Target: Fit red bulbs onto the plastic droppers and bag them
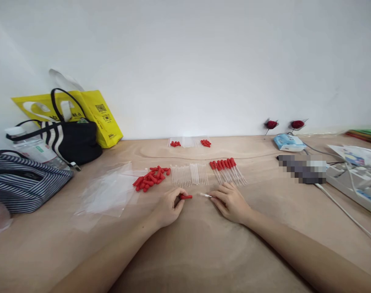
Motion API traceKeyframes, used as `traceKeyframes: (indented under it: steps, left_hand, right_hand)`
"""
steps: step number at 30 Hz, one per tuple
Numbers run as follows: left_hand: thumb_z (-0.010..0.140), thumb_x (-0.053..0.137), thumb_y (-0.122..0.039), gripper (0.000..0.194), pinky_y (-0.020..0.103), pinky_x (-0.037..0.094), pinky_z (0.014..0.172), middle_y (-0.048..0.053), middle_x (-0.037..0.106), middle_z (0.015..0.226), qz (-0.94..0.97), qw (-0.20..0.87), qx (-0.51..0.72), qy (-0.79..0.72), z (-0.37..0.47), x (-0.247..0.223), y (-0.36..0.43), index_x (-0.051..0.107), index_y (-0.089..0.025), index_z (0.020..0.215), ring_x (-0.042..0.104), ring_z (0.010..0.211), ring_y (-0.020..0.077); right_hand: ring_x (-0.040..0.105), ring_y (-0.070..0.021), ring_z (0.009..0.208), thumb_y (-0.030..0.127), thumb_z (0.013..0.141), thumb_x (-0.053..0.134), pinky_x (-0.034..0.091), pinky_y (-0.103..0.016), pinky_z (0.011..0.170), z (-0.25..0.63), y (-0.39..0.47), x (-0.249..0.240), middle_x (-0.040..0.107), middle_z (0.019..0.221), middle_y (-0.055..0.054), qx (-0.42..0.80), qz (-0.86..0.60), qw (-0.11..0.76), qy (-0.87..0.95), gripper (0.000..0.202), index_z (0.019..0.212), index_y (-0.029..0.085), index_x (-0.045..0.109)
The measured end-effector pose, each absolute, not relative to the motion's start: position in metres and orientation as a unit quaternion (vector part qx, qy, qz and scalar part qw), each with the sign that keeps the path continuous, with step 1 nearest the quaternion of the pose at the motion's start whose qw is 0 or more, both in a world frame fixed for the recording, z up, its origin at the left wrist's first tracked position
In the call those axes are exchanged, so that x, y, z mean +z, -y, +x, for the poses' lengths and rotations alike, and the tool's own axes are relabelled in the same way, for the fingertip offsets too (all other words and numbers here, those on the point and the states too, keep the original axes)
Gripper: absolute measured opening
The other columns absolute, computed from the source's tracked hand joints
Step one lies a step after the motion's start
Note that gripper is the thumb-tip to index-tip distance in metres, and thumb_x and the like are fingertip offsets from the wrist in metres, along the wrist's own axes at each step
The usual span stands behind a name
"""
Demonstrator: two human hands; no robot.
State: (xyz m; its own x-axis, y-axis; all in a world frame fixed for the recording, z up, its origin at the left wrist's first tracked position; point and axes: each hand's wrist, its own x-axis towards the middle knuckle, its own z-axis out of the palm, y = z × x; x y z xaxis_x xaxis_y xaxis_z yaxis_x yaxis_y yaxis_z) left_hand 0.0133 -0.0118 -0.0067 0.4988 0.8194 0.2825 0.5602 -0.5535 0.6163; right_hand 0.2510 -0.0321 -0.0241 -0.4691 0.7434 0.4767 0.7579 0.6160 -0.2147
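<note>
Between the fingertips of my left hand point(170, 206) is a red rubber dropper bulb point(187, 197), its narrow end pointing right. My right hand point(232, 204) pinches a clear glass dropper tube point(205, 195), one end facing the bulb across a small gap. Beyond my left hand lies a pile of red bulbs point(150, 179). A row of clear tubes point(189, 175) rests in the middle. Past my right hand, several droppers with red bulbs fitted point(227, 169) lie side by side.
Clear plastic bags point(104, 193) lie left of the bulbs. More bulbs on a bag point(188, 141) sit near the wall. A striped pouch point(29, 179), black bag point(75, 140) and yellow bag point(104, 118) stand left. A wipes pack point(289, 142), cables and a power strip point(356, 185) are right.
</note>
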Motion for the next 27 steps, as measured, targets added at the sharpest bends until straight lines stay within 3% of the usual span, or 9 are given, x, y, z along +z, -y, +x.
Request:
traceKeyframes:
  steps: [3, 7, 12, 16, 22, 27]
  left_hand:
    - [0.068, 0.049, -0.008, 0.019, 0.030, 0.045, 0.072, 0.003, 0.057, 0.082, 0.847, 0.204, 0.283, -0.401, 0.013, -0.004, 0.014, 0.053, -0.017, 0.085, 0.055, 0.076, 0.0161]
    - [0.072, 0.056, -0.020, 0.027, 0.033, 0.045, 0.079, 0.007, 0.058, 0.095, 0.849, 0.179, 0.288, -0.405, 0.017, -0.005, 0.014, 0.056, -0.017, 0.099, 0.055, 0.087, 0.0189]
    - [0.079, 0.051, -0.022, 0.016, 0.032, 0.046, 0.075, 0.005, 0.059, 0.087, 0.856, 0.136, 0.280, -0.413, 0.025, -0.008, 0.012, 0.066, -0.019, 0.084, 0.056, 0.082, 0.0176]
    - [0.083, 0.047, -0.020, 0.017, 0.032, 0.045, 0.077, 0.005, 0.061, 0.087, 0.864, 0.115, 0.308, -0.382, 0.027, -0.010, 0.012, 0.064, -0.018, 0.086, 0.055, 0.084, 0.0174]
    - [0.085, 0.045, -0.020, 0.015, 0.041, 0.033, 0.094, 0.002, 0.065, 0.090, 0.884, 0.073, 0.290, -0.359, 0.026, -0.015, 0.012, 0.059, -0.020, 0.089, 0.055, 0.094, 0.0179]
    - [0.086, 0.043, -0.022, 0.016, 0.045, 0.026, 0.098, 0.000, 0.068, 0.087, 0.885, 0.057, 0.282, -0.366, 0.026, -0.016, 0.013, 0.059, -0.021, 0.089, 0.058, 0.093, 0.0175]
  right_hand:
    - [0.045, -0.0170, 0.073, 0.025, 0.085, 0.044, 0.031, -0.031, 0.067, 0.251, 0.032, -0.024, 0.058, 0.074, -0.006, -0.010, -0.432, 0.275, 0.859, 0.023, 0.092, 0.020, 0.065]
    - [0.046, -0.0164, 0.074, 0.024, 0.084, 0.045, 0.033, -0.031, 0.067, 0.252, 0.031, -0.024, 0.057, 0.075, -0.005, -0.002, -0.434, 0.277, 0.858, 0.023, 0.097, 0.022, 0.065]
    - [0.047, -0.0160, 0.075, 0.023, 0.082, 0.048, 0.035, -0.030, 0.067, 0.252, 0.030, -0.023, 0.056, 0.078, -0.005, 0.010, -0.434, 0.275, 0.858, 0.023, 0.097, 0.023, 0.066]
    - [0.048, -0.0168, 0.077, 0.024, 0.082, 0.049, 0.036, -0.031, 0.069, 0.252, 0.030, -0.023, 0.057, 0.081, -0.006, 0.020, -0.438, 0.276, 0.855, 0.022, 0.097, 0.023, 0.066]
    - [0.049, -0.0159, 0.076, 0.030, 0.082, 0.052, 0.036, -0.032, 0.070, 0.250, 0.026, -0.029, 0.059, 0.081, -0.005, 0.053, -0.441, 0.302, 0.844, 0.019, 0.089, 0.025, 0.068]
    - [0.051, -0.0164, 0.079, 0.028, 0.083, 0.050, 0.034, -0.031, 0.071, 0.244, 0.029, -0.026, 0.062, 0.084, -0.005, 0.039, -0.453, 0.333, 0.826, 0.018, 0.086, 0.023, 0.067]
